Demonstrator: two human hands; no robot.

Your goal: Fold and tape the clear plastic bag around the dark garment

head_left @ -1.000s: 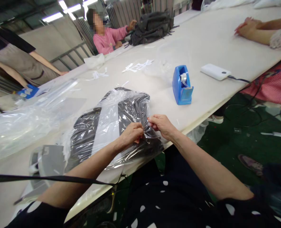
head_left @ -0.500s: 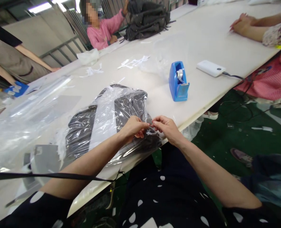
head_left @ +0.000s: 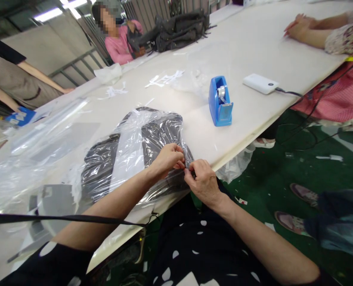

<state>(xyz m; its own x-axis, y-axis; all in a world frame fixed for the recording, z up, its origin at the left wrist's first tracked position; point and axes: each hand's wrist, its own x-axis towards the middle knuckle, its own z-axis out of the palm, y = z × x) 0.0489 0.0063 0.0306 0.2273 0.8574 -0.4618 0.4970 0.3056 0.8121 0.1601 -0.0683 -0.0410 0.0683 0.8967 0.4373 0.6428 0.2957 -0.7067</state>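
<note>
The black bag point(head_left: 152, 147), wrapped in a clear plastic cover point(head_left: 128, 153), lies flat at the near edge of the white counter point(head_left: 254, 43). The left hand point(head_left: 167, 158) and the right hand point(head_left: 202, 183) meet at the cover's near right corner, each pinching the plastic. A blue tape dispenser point(head_left: 220, 102) stands near on the right; a white power bank point(head_left: 260, 84) lies beyond it

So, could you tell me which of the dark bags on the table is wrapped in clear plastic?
The near bag, pinched by the left hand and right hand; the far backpack lies bare.
</note>
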